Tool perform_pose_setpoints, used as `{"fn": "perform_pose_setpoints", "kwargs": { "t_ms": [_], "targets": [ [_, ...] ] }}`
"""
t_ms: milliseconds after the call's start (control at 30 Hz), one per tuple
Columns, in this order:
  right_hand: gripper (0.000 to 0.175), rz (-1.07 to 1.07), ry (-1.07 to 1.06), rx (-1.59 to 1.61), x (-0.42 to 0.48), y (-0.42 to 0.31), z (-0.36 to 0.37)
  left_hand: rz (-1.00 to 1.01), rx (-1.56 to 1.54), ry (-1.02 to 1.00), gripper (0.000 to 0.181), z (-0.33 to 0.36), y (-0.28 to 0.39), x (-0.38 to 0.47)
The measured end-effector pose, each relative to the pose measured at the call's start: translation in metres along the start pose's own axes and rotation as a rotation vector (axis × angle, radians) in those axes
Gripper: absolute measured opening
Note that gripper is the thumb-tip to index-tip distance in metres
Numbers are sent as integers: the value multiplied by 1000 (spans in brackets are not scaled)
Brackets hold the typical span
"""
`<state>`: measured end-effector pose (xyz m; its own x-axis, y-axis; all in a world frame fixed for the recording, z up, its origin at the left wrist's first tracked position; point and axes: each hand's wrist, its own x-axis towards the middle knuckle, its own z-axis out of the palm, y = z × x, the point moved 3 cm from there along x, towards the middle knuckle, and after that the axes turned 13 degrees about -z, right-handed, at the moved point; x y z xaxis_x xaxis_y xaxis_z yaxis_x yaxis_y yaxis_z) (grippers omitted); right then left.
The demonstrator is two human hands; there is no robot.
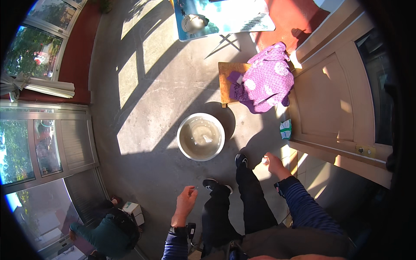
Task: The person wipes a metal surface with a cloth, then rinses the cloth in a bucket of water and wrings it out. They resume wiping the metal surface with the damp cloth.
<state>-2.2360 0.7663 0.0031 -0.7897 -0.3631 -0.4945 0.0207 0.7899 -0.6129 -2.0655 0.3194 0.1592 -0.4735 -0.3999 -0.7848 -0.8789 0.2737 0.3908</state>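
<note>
A round, pale-rimmed basin (180, 146) stands on the concrete floor in front of me, with cloudy water and some froth in it. My left hand (186, 201) hangs in the air beside my left shoe, its fingers loosely curled and no object visible in it. My right hand (275, 165) is raised beyond my right leg, pinching a small white object (265, 160) too small to identify. Both hands are apart from the basin.
A low wooden stool (227, 87) bears a purple flowered cloth (269, 81). A green-and-white packet (285, 129) lies by the wooden door (328, 94). Beyond stands a folding table (224, 27) with a pale bundle (193, 23). At lower left, a person (110, 234) sits near a small white cabinet (133, 211).
</note>
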Motion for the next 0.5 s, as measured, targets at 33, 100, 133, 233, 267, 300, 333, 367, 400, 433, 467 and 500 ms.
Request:
{"fn": "perform_pose_setpoints", "kwargs": {
  "t_ms": [33, 100, 133, 233, 267, 300, 333, 367, 400, 433, 467, 500],
  "targets": [
    [31, 10, -5, 47, -12, -5, -14, 22, 80, -28, 36, -9, 11, -15],
    [37, 92, -106, -86, -30, -16, -43, 56, 176, -61, 38, -29, 27, -46],
    [38, 77, -86, -48, -44, -23, -57, 71, 191, -64, 38, -39, 33, -60],
    [42, 80, -56, -44, -69, -35, -90, 78, 185, -43, 39, -73, 43, -92],
    [42, 68, -30, -20, -75, -37, -99, 76, 190, -23, 39, -84, 43, -100],
    [42, 100, -28, -44, -80, -36, -104, 70, 186, -1, 39, -94, 40, -106],
    [41, 73, -11, -30, -85, -37, -107, 82, 185, 42, 39, -105, 37, -112],
    [40, 77, -3, -54, -89, -36, -109, 70, 189, 59, 40, -116, 31, -117],
    [39, 94, 5, -100, -91, -36, -110, 67, 192, 77, 40, -128, 25, -119],
    [39, 78, 30, -82, -93, -38, -110, 57, 200, 94, 41, -140, 18, -120],
    [39, 75, 51, -88, -95, -42, -108, 49, 209, 100, 41, -152, 11, -119],
    [38, 109, 54, -122, -95, -48, -105, 34, 221, 105, 41, -165, 3, -116]
  ]
}}
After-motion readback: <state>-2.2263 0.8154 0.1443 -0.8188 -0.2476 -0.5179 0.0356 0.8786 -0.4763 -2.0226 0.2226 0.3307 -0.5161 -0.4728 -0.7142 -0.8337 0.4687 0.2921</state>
